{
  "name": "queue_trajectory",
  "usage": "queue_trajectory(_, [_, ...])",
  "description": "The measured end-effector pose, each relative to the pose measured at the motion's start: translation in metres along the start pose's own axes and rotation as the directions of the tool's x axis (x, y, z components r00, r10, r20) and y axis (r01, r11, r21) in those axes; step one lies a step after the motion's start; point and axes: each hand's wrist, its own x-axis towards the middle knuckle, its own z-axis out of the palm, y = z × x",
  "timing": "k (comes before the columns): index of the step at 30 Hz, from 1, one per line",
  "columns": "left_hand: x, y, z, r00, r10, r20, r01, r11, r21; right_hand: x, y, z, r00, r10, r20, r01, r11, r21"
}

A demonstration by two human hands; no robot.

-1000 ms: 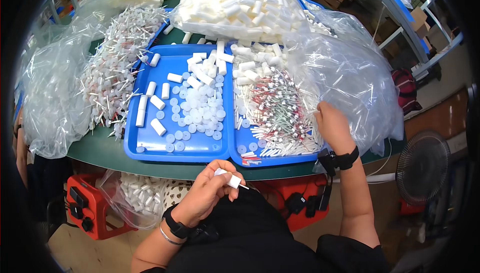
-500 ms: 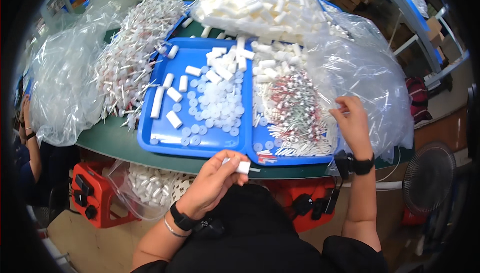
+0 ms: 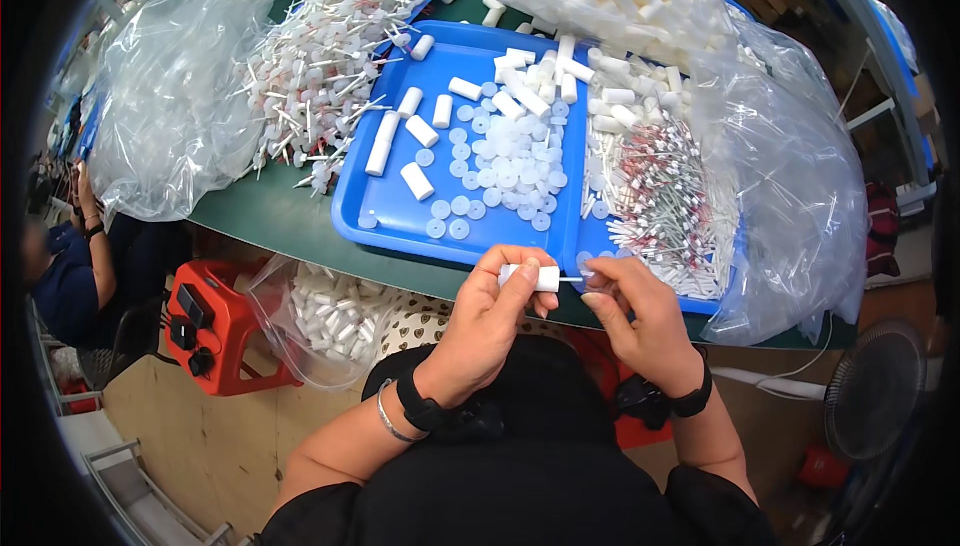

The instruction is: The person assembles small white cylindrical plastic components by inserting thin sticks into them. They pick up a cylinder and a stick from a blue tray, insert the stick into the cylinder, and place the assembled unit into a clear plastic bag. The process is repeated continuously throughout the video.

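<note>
Gripping a white cylinder between thumb and fingers, your left hand is holding it on your side of the blue tray, near that tray's near right corner. A thin white stick is jutting from the cylinder's right end. Your right hand is hovering with bent fingers at the stick's free end, just right of the same corner; I cannot tell whether it is pinching the stick, holding some small part, or grasping nothing.

In my judgement you are working on the joining step, with the cylinder apparently sitting on its stick. The next move seems to be calling for a steady left grip while your right fingertips are lining up with the stick's tip, so the slim shaft is not bending or slipping.

Translucent discs are lying heaped inside the blue tray, loose cylinders around them. Red and green slender pieces are crowding the area right of it, and assembled-looking stick pieces are piling up on its left.
</note>
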Motion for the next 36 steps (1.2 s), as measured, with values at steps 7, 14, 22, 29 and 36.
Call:
queue_trajectory(7, [-0.002, -0.013, -0.003, 0.996, 0.091, -0.011, -0.087, 0.979, 0.184, 0.002, 0.0, 0.01, 0.99, -0.142, 0.006, 0.142, 0.986, -0.083])
queue_trajectory(14, [-0.005, -0.011, -0.01, 0.98, 0.162, 0.119, -0.2, 0.823, 0.532, 0.0, 0.004, 0.019, 0.998, -0.047, 0.03, 0.046, 0.998, 0.041])
queue_trajectory(22, [-0.003, -0.018, -0.006, 0.933, 0.151, 0.328, -0.272, 0.891, 0.363, 0.005, 0.004, 0.029, 0.943, -0.326, 0.07, 0.327, 0.945, -0.002])
queue_trajectory(29, [0.004, -0.011, -0.015, 0.968, -0.118, 0.221, 0.158, 0.972, -0.175, 0.014, -0.002, 0.043, 0.969, -0.245, -0.02, 0.243, 0.966, -0.085])
queue_trajectory(36, [-0.001, -0.009, -0.014, 0.965, -0.146, 0.22, 0.222, 0.899, -0.378, 0.022, 0.005, 0.047, 0.903, -0.43, -0.005, 0.41, 0.864, -0.292])
